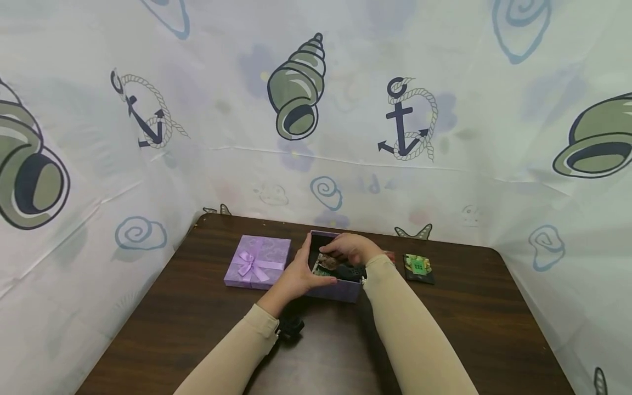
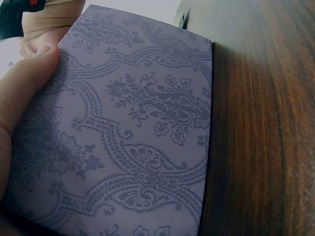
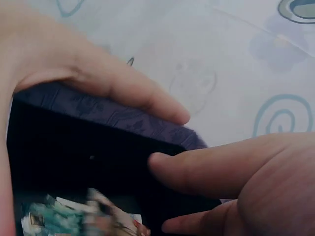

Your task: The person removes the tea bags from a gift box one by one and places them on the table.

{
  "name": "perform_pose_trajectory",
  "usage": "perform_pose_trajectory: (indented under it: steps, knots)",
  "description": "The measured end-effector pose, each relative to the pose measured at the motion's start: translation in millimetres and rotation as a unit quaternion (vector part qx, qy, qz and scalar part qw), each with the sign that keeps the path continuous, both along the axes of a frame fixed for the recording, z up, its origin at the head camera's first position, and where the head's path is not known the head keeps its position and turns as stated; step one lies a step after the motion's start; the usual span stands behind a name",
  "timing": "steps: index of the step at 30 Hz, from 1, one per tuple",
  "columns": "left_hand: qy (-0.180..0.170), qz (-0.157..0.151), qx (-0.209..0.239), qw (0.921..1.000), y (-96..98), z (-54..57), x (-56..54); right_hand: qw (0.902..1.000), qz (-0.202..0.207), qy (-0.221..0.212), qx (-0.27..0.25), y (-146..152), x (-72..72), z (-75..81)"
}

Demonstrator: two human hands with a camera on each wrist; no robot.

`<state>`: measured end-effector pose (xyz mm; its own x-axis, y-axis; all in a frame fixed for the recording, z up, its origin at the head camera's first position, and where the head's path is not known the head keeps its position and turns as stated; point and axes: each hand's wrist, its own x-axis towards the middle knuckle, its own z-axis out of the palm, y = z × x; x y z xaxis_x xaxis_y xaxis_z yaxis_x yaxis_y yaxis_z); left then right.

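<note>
A lavender paisley-patterned box (image 1: 333,292) with a black inside stands open on the table. My left hand (image 1: 298,274) grips its left end, the thumb along the near side and the fingers on the left side. Inside the box lie small printed cards (image 3: 54,216), partly blurred. A brownish one (image 1: 328,261) is just below the fingertips of my right hand (image 1: 351,248), which reaches in over the box. In the right wrist view the right hand's fingers (image 3: 197,169) stand apart, with nothing visible between them. The dark wrist camera hides part of the box's inside.
The lavender lid (image 1: 257,262) with its ribbon bow lies left of the box. A green-and-yellow packet or card (image 1: 418,267) lies to the right, and a red item (image 1: 390,255) shows partly behind the right wrist. The brown wooden table (image 1: 163,329) meets a patterned cloth backdrop (image 1: 355,181).
</note>
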<state>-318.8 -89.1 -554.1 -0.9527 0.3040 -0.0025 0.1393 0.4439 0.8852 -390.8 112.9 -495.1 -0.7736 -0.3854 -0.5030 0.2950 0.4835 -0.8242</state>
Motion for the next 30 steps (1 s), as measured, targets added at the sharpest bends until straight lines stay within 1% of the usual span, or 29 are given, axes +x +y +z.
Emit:
perform_pose_trajectory:
  steps: [4,6,9,11,13,15,18,25,27,30]
  knots:
    - [0.004,-0.003,0.003,1.0,-1.2,1.0,-1.0,0.9984,0.051,0.008,0.022,-5,-0.3,1.5]
    - [0.002,-0.002,0.002,1.0,-1.8,1.5,-1.3,0.9961,0.074,0.021,0.044,-7,0.9,1.9]
    - [-0.002,0.002,0.002,1.0,-2.3,1.2,-1.5,0.9906,0.101,0.042,0.082,-10,3.7,1.4]
    - [-0.007,0.004,0.001,1.0,-2.1,0.6,-1.4,0.9848,0.117,0.063,0.112,-12,6.3,0.5]
    - [-0.007,0.004,-0.002,1.0,-1.5,-0.7,-2.1,0.9797,0.129,0.077,0.133,-13,9.3,-0.1]
    - [-0.008,0.004,-0.004,1.0,-1.1,-1.3,-2.8,0.9768,0.135,0.087,0.142,-13,11.8,-0.3]
    - [-0.004,0.006,-0.005,1.0,-0.7,-3.2,-4.0,0.9761,0.137,0.089,0.143,-13,14.2,-1.5]
    - [-0.005,0.004,-0.001,1.0,-0.7,-1.6,-2.9,0.9737,0.156,0.09,0.139,-14,14.0,-7.0]
    - [-0.006,0.003,-0.001,1.0,-0.8,-1.9,-2.4,0.975,0.157,0.092,0.127,-13,13.9,-8.5]
    - [-0.006,0.003,0.0,1.0,-1.2,-2.9,-2.6,0.9794,0.151,0.097,0.091,-12,13.3,-10.2]
